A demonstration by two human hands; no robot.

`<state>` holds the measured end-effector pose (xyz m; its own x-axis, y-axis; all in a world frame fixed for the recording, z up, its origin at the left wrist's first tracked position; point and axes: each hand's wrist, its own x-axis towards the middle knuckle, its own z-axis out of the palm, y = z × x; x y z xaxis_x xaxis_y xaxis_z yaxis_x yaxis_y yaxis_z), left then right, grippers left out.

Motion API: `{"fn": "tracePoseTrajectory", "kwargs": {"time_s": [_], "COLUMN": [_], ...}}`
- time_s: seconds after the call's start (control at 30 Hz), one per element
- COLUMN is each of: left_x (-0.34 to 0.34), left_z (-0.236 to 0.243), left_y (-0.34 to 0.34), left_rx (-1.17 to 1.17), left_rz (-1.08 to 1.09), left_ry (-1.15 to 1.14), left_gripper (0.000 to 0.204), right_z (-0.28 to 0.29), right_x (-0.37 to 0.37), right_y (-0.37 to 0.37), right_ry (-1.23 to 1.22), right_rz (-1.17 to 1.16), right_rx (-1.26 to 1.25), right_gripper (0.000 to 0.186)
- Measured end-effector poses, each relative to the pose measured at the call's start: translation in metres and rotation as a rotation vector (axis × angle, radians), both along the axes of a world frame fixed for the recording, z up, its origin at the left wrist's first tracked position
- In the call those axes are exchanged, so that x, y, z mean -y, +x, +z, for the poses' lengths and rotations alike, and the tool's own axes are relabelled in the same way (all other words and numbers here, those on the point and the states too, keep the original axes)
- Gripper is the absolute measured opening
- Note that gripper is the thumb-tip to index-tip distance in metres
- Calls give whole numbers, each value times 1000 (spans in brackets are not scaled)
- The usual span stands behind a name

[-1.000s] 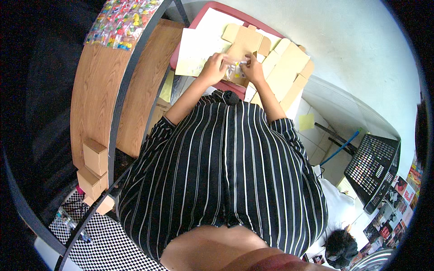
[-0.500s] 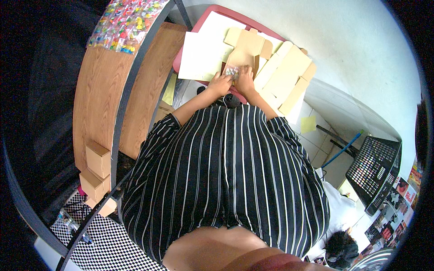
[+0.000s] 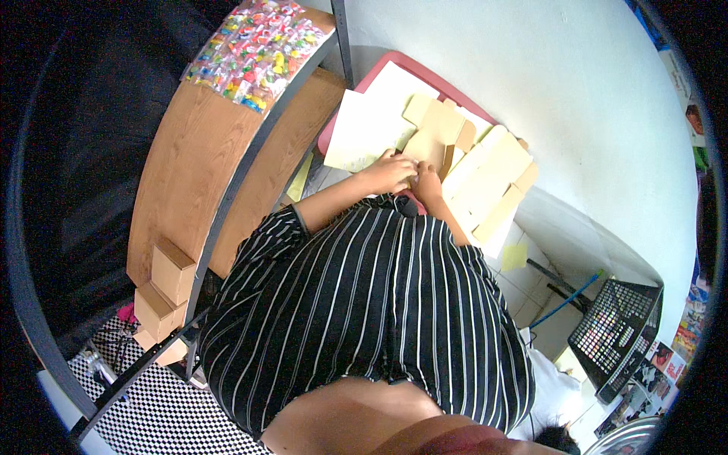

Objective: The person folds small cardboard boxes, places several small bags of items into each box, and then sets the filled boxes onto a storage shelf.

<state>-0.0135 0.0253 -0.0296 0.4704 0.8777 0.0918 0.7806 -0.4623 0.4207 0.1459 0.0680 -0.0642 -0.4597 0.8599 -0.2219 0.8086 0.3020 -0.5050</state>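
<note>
Head camera: my left hand [image 3: 389, 174] and right hand [image 3: 427, 182] are close together at the near end of an open cardboard box [image 3: 434, 136], by the near edge of the red bench [image 3: 421, 74]. Fingers on both are bent inward; whether they grasp anything I cannot tell. White paper [image 3: 351, 125] lies at the bench's left edge, opened-out cardboard [image 3: 489, 174] towards its right, and colourful packets [image 3: 262, 53] on the wooden shelf's [image 3: 182, 152] far end.

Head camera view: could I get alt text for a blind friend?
A person's left hand and right hand are close together at the near edge of an open cardboard box, with more cardboard alongside. To the left, colorful packets cover the far end of a wooden shelf.
</note>
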Motion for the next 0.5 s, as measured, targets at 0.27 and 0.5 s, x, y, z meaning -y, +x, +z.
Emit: {"fn": "tracePoseTrajectory", "kwargs": {"time_s": [0.27, 0.5], "left_x": [-70, -155], "left_z": [144, 103], "left_y": [-142, -355], "left_rx": [382, -216], "left_rz": [518, 1068], "left_ry": [584, 400], "left_gripper": [13, 42], "right_z": [7, 41], "right_x": [10, 31], "right_y": [12, 7], "right_ry": [-26, 106], "right_rz": [-18, -78], "right_rx": [-39, -272], "right_gripper": [45, 40]}}
